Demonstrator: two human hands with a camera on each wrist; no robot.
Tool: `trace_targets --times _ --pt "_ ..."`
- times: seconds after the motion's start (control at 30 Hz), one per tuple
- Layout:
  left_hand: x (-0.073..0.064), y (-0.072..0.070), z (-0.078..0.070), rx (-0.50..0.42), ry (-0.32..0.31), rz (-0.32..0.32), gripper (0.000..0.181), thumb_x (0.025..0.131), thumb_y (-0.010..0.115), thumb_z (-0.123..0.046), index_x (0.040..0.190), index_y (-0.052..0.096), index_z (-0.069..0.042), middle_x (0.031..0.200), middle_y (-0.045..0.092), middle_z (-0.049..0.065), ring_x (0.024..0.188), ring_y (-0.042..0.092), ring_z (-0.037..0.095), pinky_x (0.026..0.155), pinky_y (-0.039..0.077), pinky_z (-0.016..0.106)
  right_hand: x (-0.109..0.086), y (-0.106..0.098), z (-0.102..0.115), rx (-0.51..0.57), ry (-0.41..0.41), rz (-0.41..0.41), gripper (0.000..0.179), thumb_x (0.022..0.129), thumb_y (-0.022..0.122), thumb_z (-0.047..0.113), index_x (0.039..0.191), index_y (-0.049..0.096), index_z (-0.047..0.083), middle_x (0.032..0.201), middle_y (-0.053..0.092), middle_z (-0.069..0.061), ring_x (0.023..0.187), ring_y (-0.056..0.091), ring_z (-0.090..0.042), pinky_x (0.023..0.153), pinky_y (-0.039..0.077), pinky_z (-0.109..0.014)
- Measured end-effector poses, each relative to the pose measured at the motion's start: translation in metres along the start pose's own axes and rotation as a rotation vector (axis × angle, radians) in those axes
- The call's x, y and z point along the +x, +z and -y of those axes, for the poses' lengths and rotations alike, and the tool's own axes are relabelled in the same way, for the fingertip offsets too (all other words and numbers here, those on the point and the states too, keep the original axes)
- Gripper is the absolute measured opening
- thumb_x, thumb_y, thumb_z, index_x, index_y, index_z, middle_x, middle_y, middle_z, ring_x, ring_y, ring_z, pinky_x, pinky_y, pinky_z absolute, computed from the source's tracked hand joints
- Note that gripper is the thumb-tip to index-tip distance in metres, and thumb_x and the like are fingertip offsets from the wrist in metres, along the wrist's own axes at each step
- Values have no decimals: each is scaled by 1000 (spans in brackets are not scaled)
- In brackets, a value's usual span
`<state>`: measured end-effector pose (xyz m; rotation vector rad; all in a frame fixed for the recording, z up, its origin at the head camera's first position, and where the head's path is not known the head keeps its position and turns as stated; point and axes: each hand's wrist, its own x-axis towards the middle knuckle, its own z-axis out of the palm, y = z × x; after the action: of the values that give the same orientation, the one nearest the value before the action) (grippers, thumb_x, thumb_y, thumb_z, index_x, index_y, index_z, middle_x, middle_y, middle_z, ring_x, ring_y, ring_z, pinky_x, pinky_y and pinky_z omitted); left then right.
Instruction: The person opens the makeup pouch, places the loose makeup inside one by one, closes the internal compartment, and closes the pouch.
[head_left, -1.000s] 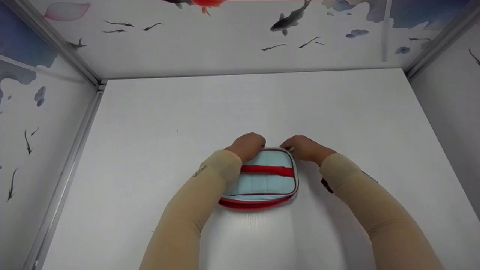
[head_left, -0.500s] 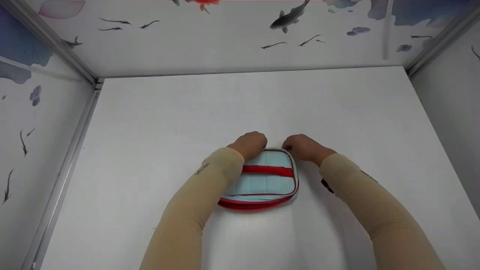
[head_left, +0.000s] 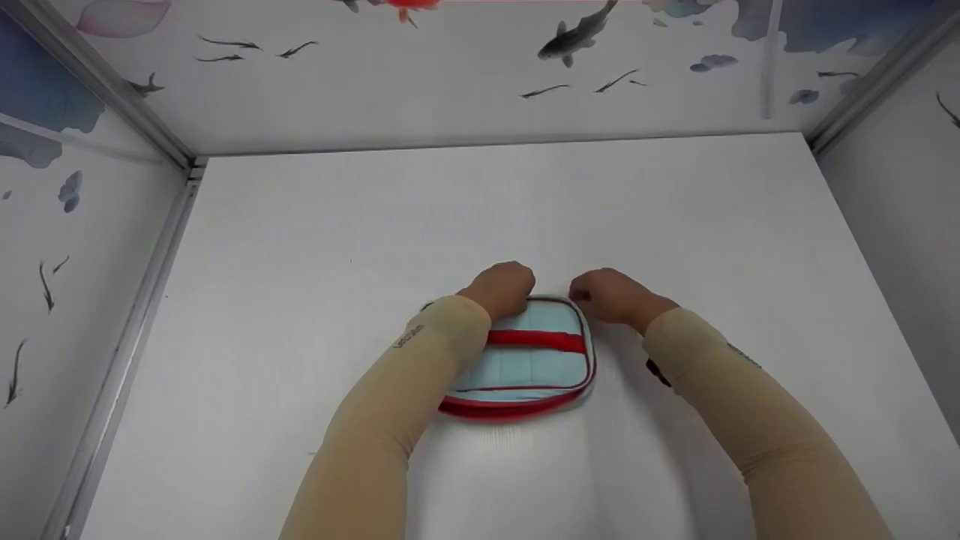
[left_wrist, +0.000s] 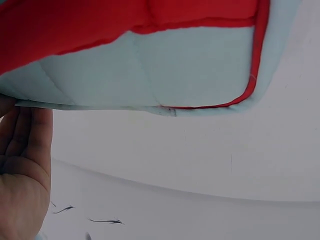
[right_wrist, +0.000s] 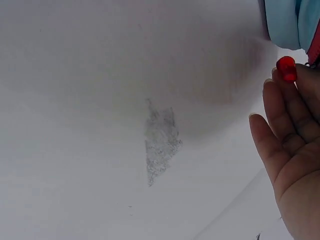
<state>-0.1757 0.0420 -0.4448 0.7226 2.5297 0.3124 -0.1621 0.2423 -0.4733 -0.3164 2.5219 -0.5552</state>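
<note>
A light blue zippered bag (head_left: pixel 525 369) with red piping and a red strap (head_left: pixel 536 340) lies on the white table. My left hand (head_left: pixel 501 289) holds its far edge; in the left wrist view the fingers of that hand (left_wrist: pixel 24 165) are bent at the rim, their tips partly hidden. Just off the far right corner, my right hand (head_left: pixel 613 295) pinches a small red zipper pull (right_wrist: pixel 286 69), seen in the right wrist view between thumb and fingers. The other fingers of the right hand (right_wrist: pixel 295 145) are looser. The left forearm covers the bag's left side.
The white table (head_left: pixel 285 225) is bounded by a back panel (head_left: pixel 420 97) and side panels printed with fish and leaves. Metal rails run along the left edge. A grey scuffed patch (right_wrist: pixel 162 142) marks a white surface in the right wrist view.
My right hand has shifted slightly to the right, away from the bag's far corner. The left hand keeps its hold on the far edge, and the bag stays almost still.
</note>
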Motion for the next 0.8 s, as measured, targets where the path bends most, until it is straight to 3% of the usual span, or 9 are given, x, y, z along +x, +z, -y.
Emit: trace_targets --times 0.17,0.37,0.6,0.8 --pt "-3 0 4 12 -8 -26 14 93 60 -8 103 68 -4 95 67 9 80 54 19 80 52 32 -6 -2 2 -83 -22 -36 17 91 62 12 105 69 5 96 67 -8 89 57 -26 87 51 -43" --pt "-10 2 13 -53 -76 -70 16 90 64 -10 105 67 -4 96 66 9 81 56 20 79 53 32 -14 -1 4 -148 -45 -72 13 90 63 10 100 70 5 90 67 -6 82 57 -24 81 53 -41" --pt "-24 0 19 -59 -142 -117 13 90 56 0 95 69 0 94 68 12 75 47 18 81 52 34 -27 2 13 -215 -127 -130 7 87 60 3 87 67 4 74 60 -4 71 52 -21 69 50 -36" --pt "-34 3 25 -105 -227 -188 16 91 58 -1 104 68 0 98 68 12 82 55 19 84 53 33 -40 10 18 -257 -136 -134 7 88 63 6 92 68 4 76 60 -4 71 52 -21 70 51 -36"
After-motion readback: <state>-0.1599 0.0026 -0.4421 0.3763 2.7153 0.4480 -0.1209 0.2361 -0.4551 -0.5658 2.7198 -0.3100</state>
